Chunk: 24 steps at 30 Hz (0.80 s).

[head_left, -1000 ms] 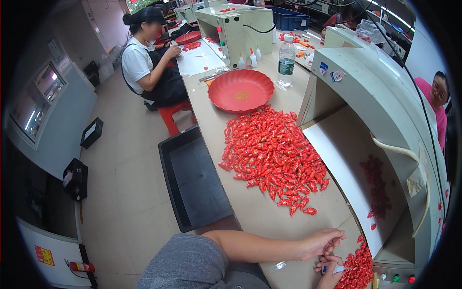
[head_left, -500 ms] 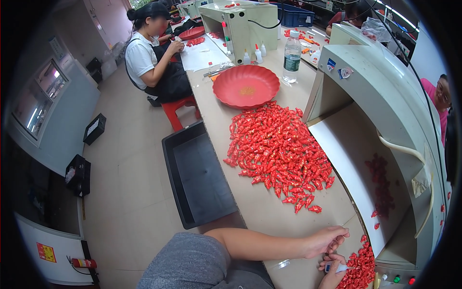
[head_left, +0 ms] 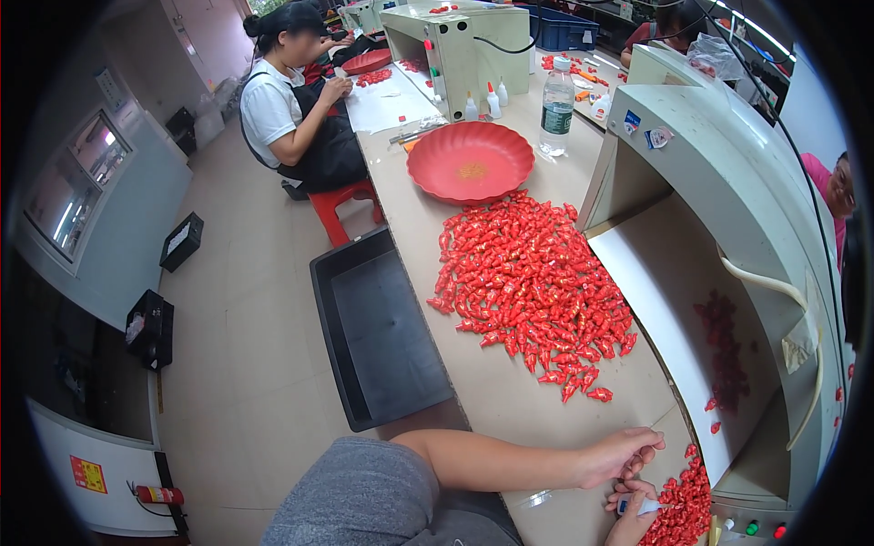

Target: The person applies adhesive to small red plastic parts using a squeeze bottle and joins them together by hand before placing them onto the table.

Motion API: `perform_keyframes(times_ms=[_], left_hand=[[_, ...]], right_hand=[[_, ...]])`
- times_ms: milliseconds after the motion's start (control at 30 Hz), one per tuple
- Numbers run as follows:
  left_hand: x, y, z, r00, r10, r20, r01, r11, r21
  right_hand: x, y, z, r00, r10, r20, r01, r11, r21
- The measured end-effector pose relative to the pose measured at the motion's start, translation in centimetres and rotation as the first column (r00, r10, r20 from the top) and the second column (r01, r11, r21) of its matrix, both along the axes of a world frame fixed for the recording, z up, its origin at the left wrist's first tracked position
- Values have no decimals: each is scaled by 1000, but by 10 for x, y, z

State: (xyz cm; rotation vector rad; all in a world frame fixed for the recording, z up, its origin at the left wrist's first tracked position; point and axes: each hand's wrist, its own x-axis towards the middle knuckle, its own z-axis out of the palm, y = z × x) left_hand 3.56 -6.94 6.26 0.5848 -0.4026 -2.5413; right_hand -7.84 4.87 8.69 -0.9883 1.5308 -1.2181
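Note:
My left hand (head_left: 625, 454) is above the near right part of the table, fingers curled and tips pressed together; what they pinch, if anything, is too small to make out. Just below it, my right hand (head_left: 627, 515) grips a small white squeeze bottle (head_left: 648, 505) whose nozzle leans toward a pile of small glossy red pieces (head_left: 687, 502). Farther up the table is a larger heap of red pieces with gold marks (head_left: 537, 282). Behind that heap rests a red scalloped dish (head_left: 469, 150) with tiny gold bits in it.
A curved pale machine housing (head_left: 701, 136) with an open white-floored bay borders the table's right. Beyond the dish stand a clear water bottle (head_left: 556, 109) and small glue bottles (head_left: 492, 100). A black tub (head_left: 378, 337) sits left of the table. A seated co-worker (head_left: 287, 109) works farther off.
Everything has shifted slightly right in the picture. Both hands keep nearly the same pose, the right one still around the squeeze bottle.

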Motion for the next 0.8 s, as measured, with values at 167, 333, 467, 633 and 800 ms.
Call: perform_keyframes(times_ms=[167,333,467,633,800], left_hand=[[-1,0,-3,1000,4,-6,-4,1000,-9],[-2,0,-4,1000,6,-5,-6,1000,-22],[-1,0,-4,1000,8,-9,-9,1000,-29],[0,0,0,1000,-3,12,4,1000,-16],[1,0,3,999,-15,31,16,1000,-16]], right_hand=[[-2,1,-5,1000,-12,21,12,1000,-2],[-3,1,-6,999,-26,27,25,1000,12],[-3,1,-8,1000,-6,25,7,1000,-13],[-5,2,-8,999,-7,33,7,1000,-7],[-20,0,-37,1000,7,-1,-7,999,-40]])
